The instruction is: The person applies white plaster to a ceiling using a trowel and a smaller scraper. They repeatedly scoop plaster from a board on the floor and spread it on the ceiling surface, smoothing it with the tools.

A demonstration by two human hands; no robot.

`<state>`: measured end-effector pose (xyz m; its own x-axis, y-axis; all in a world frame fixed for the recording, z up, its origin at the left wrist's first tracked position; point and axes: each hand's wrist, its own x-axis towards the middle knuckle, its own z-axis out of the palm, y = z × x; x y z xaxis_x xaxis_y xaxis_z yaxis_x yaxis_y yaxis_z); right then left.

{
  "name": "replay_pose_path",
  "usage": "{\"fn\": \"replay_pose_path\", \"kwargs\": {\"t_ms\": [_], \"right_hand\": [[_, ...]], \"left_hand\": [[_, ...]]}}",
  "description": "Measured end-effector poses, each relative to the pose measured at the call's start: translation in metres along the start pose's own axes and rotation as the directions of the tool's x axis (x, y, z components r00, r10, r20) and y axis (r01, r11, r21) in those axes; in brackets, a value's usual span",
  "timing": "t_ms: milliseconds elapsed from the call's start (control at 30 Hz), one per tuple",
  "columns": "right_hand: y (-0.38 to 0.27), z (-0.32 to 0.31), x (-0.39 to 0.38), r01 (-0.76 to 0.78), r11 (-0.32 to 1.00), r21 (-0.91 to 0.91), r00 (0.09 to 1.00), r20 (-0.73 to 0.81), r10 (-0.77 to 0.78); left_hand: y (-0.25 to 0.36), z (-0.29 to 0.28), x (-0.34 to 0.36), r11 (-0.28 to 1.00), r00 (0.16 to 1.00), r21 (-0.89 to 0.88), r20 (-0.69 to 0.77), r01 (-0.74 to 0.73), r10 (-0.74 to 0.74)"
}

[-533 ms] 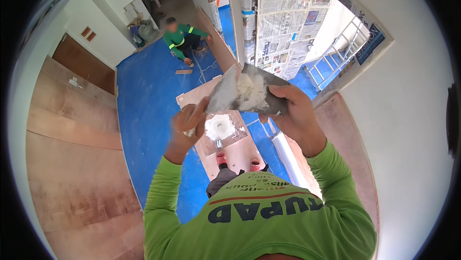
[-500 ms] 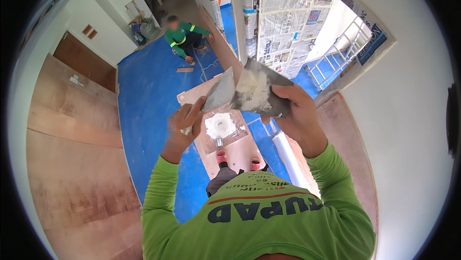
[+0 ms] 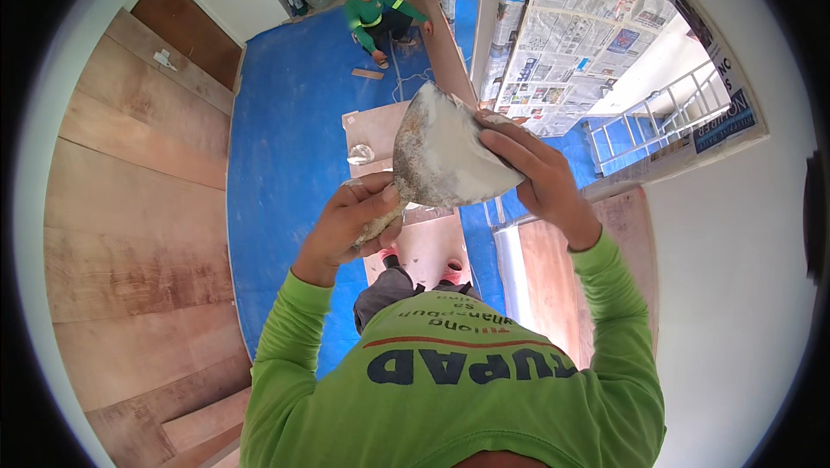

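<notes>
Wide grey metal plaster blade smeared w/ pale putty [image 3: 445, 155] is held up at chest height, over the blue floor sheet [image 3: 285, 148]. Right hand [image 3: 538, 178] clamps its right edge, fingers [image 3: 510, 144] curled over the face. Left hand [image 3: 346, 226] is wrapped shut round a putty-caked scraper tool [image 3: 373, 224] just under the blade's lower-left corner. Blade looks stiff, thin, prob light; wet putty = slick & messy, so grip the bare rim, not the coated face. Edges may be sharp.
</notes>
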<state>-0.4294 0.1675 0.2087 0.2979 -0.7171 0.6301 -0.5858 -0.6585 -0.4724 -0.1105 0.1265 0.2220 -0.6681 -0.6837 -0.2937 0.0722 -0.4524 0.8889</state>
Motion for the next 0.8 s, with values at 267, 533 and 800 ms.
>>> {"fn": "replay_pose_path", "kwargs": {"t_ms": [267,533,800], "right_hand": [[-0.009,-0.051,0.037,0.056,0.95,-0.309,0.988,0.151,-0.009],[-0.077,-0.068,0.113,0.474,0.77,-0.426,0.82,0.533,-0.209],[-0.089,-0.046,0.121,0.486,0.739,-0.467,0.754,0.651,-0.084]], "left_hand": [[0.026,-0.048,-0.014,0.981,0.997,0.193,0.071,0.011,-0.025],[0.069,-0.077,0.001,0.897,0.984,0.441,0.135,0.044,-0.114],[0.074,-0.106,0.003,0.902,0.974,0.432,0.197,0.014,-0.109]]}}
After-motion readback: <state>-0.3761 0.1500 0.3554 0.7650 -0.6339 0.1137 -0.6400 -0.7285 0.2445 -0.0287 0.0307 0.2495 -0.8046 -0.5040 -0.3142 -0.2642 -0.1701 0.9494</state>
